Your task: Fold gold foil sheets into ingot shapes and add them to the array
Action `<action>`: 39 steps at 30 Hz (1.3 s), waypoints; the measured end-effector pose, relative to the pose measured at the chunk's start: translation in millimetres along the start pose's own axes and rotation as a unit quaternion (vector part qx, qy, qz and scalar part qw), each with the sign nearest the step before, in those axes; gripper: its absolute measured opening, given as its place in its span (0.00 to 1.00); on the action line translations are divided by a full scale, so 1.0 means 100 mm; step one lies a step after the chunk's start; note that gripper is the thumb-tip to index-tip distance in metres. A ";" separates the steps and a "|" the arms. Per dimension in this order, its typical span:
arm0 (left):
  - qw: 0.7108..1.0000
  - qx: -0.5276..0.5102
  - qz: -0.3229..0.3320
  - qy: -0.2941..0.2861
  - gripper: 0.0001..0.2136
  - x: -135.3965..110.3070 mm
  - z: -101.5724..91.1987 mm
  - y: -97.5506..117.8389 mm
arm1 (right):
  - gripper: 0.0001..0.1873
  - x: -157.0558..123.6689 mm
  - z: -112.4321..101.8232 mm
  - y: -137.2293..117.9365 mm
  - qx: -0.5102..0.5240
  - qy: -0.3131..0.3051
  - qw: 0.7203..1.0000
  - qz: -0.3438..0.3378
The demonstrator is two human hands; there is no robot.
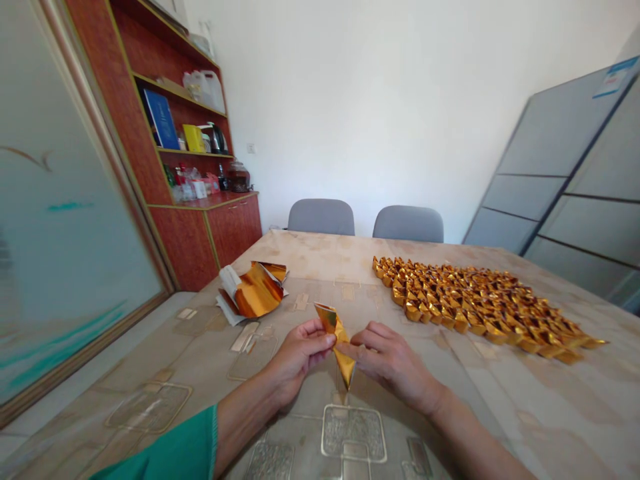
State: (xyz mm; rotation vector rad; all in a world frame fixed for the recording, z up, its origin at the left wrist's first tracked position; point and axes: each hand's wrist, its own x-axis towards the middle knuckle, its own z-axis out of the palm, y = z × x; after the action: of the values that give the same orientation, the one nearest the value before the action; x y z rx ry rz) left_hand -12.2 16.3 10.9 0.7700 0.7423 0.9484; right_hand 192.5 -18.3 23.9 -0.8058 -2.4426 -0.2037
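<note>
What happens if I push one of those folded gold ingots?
The folded gold ingots are probably light for their size, since they look like hollow foil. They would likely tip or slide rather than roll, given their boat shape and glossy surface. A firm pinch could crush their thin walls.

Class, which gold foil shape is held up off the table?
The pointed folded foil piece pinched between the left hand and right hand; the boat-shaped pieces all lie massed on the table.

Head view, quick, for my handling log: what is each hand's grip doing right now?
Left hand: closed, pinching folded gold foil paper.
Right hand: closed, fingers pressed on the same foil.
</note>
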 end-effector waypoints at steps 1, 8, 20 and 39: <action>1.000 -0.002 -0.004 0.002 0.19 0.00 0.00 0.00 | 0.16 -0.01 0.00 0.00 0.004 0.002 1.000 0.003; 1.000 -0.007 -0.012 0.015 0.16 0.02 -0.02 -0.04 | 0.16 -0.04 -0.01 0.02 0.030 0.006 0.999 -0.010; 0.999 0.033 -0.020 0.017 0.17 -0.01 -0.01 -0.06 | 0.18 -0.04 -0.01 0.02 0.049 -0.020 0.999 -0.008; 1.000 -0.001 0.022 0.006 0.15 -0.06 0.06 -0.04 | 0.04 0.05 0.11 -0.11 0.305 0.098 0.923 0.212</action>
State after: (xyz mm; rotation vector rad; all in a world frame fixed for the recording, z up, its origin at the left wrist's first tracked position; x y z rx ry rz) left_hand -8.0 8.5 12.3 0.7823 0.7373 0.9941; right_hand 177.6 -20.9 17.8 -0.9340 -1.9057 0.5850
